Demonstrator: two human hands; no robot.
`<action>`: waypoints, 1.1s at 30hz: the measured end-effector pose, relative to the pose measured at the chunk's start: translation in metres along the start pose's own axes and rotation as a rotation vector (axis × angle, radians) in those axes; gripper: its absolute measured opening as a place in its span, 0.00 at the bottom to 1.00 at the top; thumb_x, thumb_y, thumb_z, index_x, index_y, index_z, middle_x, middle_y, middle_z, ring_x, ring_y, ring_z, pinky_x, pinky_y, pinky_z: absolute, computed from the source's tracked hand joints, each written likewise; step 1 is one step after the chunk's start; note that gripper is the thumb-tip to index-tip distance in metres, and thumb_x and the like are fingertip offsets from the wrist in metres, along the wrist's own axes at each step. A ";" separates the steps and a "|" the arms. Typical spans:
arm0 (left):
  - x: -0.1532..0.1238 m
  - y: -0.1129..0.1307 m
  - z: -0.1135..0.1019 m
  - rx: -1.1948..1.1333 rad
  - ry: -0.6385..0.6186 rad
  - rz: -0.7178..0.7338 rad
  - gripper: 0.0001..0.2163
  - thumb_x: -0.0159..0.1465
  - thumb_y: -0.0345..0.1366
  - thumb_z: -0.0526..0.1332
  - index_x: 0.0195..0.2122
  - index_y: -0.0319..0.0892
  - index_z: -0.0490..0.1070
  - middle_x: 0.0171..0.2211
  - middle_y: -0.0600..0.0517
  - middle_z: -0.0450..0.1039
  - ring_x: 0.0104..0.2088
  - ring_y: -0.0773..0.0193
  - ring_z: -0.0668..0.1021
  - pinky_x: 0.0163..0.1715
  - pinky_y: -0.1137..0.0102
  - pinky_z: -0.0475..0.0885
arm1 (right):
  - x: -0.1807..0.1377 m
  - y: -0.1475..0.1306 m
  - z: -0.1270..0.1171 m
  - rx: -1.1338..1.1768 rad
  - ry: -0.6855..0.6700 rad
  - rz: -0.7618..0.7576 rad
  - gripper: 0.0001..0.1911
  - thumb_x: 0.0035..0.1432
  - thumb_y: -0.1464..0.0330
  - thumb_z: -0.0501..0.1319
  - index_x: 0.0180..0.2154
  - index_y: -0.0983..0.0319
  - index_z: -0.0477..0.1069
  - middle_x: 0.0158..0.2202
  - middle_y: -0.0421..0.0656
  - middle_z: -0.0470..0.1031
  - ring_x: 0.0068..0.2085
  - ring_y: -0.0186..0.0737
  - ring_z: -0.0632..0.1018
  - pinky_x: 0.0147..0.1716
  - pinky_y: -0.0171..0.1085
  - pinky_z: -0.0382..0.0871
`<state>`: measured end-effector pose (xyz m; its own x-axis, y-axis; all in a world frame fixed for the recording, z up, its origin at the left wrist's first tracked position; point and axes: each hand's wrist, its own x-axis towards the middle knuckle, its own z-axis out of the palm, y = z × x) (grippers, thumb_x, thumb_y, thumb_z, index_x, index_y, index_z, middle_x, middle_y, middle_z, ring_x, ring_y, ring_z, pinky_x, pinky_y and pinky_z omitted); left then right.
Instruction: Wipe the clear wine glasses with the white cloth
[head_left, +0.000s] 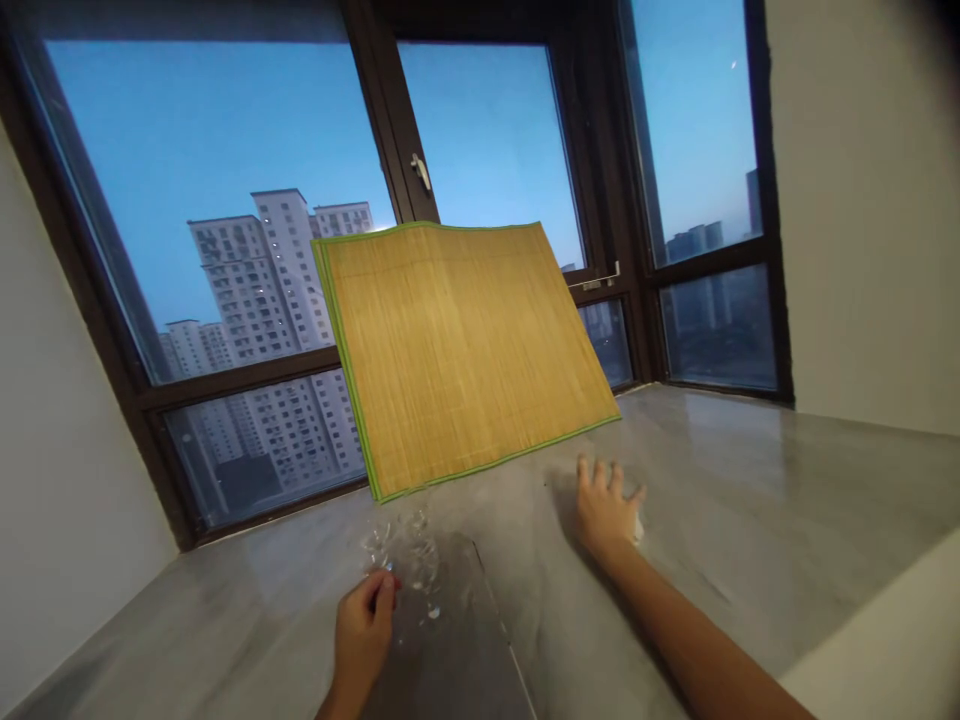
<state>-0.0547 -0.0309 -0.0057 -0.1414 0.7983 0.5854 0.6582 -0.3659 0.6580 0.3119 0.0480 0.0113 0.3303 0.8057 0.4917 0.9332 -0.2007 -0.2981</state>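
Note:
My left hand point(365, 625) is closed in a pinch low at the centre, its fingertips on a clear, glassy thing point(405, 555) that I cannot make out, lying on the grey stone ledge point(750, 500). My right hand point(604, 508) lies flat on the ledge with fingers stretched out, pressing on a small white thing point(637, 528), perhaps a cloth, that shows under its palm. A yellow bamboo mat point(465, 350) with a green edge leans upright against the window just beyond both hands.
Dark-framed windows point(390, 150) with a handle point(421, 172) stand behind the mat, with tower blocks and dusk sky outside. White walls point(862, 220) close the ledge on left and right. A seam point(499, 620) runs across the stone between my hands.

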 end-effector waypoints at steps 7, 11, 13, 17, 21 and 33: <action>0.003 0.003 0.007 -0.014 -0.027 -0.085 0.26 0.61 0.60 0.52 0.22 0.42 0.71 0.19 0.53 0.68 0.24 0.62 0.71 0.26 0.71 0.64 | -0.005 0.019 0.030 0.067 -0.215 -0.024 0.37 0.60 0.79 0.44 0.70 0.63 0.40 0.56 0.60 0.69 0.56 0.57 0.70 0.48 0.56 0.63; 0.003 0.006 0.009 -0.040 -0.029 -0.099 0.27 0.60 0.61 0.53 0.26 0.41 0.73 0.20 0.53 0.70 0.25 0.61 0.71 0.26 0.71 0.66 | -0.005 0.011 0.028 0.141 -0.152 -0.121 0.42 0.54 0.79 0.49 0.69 0.65 0.39 0.65 0.57 0.57 0.58 0.54 0.67 0.48 0.50 0.64; 0.003 0.006 0.010 -0.051 -0.039 -0.110 0.28 0.59 0.62 0.53 0.26 0.41 0.74 0.19 0.53 0.69 0.24 0.61 0.71 0.25 0.70 0.66 | -0.007 0.007 0.023 0.139 -0.068 -0.096 0.40 0.55 0.73 0.52 0.68 0.68 0.44 0.65 0.59 0.56 0.58 0.58 0.66 0.50 0.52 0.62; 0.002 0.008 0.013 -0.089 -0.045 -0.163 0.29 0.55 0.65 0.54 0.28 0.40 0.77 0.19 0.52 0.71 0.23 0.60 0.72 0.23 0.69 0.68 | -0.011 0.002 0.016 0.104 0.038 0.040 0.35 0.63 0.57 0.50 0.65 0.70 0.52 0.56 0.63 0.66 0.55 0.64 0.67 0.50 0.59 0.58; 0.003 0.013 0.014 -0.121 -0.042 -0.168 0.31 0.52 0.66 0.56 0.32 0.40 0.79 0.22 0.50 0.75 0.25 0.57 0.75 0.25 0.67 0.72 | -0.011 0.005 0.019 0.101 -0.060 0.078 0.30 0.64 0.61 0.51 0.64 0.68 0.55 0.51 0.61 0.70 0.51 0.60 0.71 0.42 0.51 0.66; 0.002 -0.008 0.024 -0.086 -0.168 -0.128 0.26 0.51 0.58 0.64 0.42 0.43 0.78 0.33 0.49 0.79 0.34 0.56 0.79 0.29 0.69 0.72 | -0.006 0.009 0.034 0.384 -0.196 -0.139 0.31 0.59 0.75 0.51 0.63 0.69 0.52 0.47 0.54 0.76 0.48 0.46 0.76 0.45 0.38 0.63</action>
<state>-0.0422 -0.0148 -0.0208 -0.0895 0.9068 0.4120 0.5762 -0.2903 0.7640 0.3131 0.0601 -0.0219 0.1378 0.9083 0.3951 0.8344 0.1085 -0.5405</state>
